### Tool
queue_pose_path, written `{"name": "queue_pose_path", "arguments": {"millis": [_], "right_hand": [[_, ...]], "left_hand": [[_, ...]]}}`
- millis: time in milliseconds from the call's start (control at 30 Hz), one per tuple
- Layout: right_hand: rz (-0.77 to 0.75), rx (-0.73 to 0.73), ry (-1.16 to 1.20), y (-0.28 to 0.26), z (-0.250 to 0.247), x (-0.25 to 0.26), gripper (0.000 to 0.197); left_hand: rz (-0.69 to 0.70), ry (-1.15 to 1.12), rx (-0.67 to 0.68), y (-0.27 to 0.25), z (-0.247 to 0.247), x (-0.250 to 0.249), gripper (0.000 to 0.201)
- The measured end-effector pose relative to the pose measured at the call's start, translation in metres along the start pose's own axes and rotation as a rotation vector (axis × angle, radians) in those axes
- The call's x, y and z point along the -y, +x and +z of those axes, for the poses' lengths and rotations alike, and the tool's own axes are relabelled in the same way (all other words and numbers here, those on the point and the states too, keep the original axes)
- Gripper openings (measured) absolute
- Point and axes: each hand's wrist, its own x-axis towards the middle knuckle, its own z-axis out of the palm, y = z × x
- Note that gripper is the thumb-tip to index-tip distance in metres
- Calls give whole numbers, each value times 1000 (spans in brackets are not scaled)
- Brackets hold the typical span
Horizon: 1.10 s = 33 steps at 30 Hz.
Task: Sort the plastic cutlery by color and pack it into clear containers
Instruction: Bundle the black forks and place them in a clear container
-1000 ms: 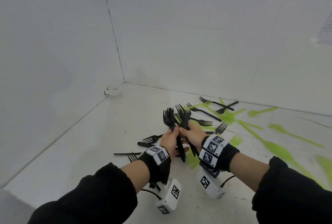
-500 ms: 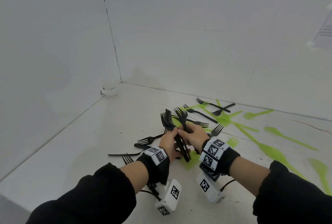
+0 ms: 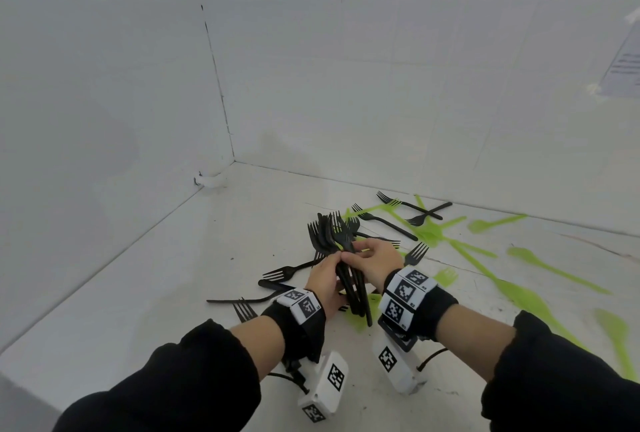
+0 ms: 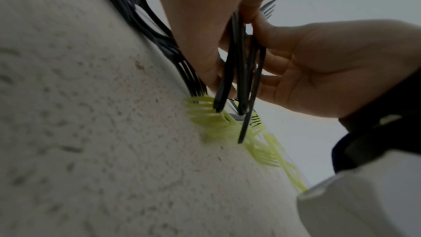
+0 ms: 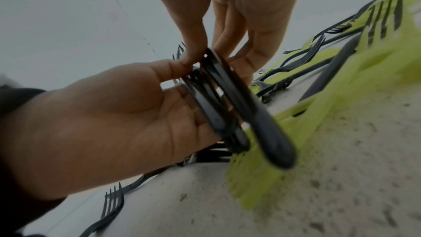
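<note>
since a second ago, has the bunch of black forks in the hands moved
Yes, slightly: the black forks have closed from two splayed fans into one stack, handle ends lower toward the green fork on the table.

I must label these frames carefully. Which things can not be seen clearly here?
- Count of the black fork bundle: forks overlap; left hand and right hand cover it.
- Green cutlery: blurred, cut off at right edge, head view.
- Wall paper: text too small.
- Clear containers: none in view.
</note>
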Motion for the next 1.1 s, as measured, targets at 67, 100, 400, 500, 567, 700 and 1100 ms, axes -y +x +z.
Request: {"name": "queue_pose_path", "arguments": {"millis": [67, 100, 400, 500, 567, 700, 1100], "right_hand": [[-10, 44, -23, 0, 0, 3, 37], [-30, 76, -55, -1, 0, 5, 35], [-15, 40, 18, -1, 4, 16, 29], [-9, 61, 16, -3, 8, 18, 24], [-14, 74, 21, -5, 10, 19, 29], [3, 157, 76, -13, 18, 22, 42], [-80, 166, 91, -13, 36, 34, 19]], "left_hand": [[-32, -15, 24, -1, -1, -2, 27], [-48, -18, 30, -1, -2, -3, 27], [-78, -51, 91, 1, -6, -13, 44], [-120, -65, 93, 0, -5, -15, 48], [-123, -87, 112, -1, -6, -16, 48], [-78, -119, 103, -3, -16, -14, 38], [-74, -166, 86, -9, -42, -18, 41]]}}
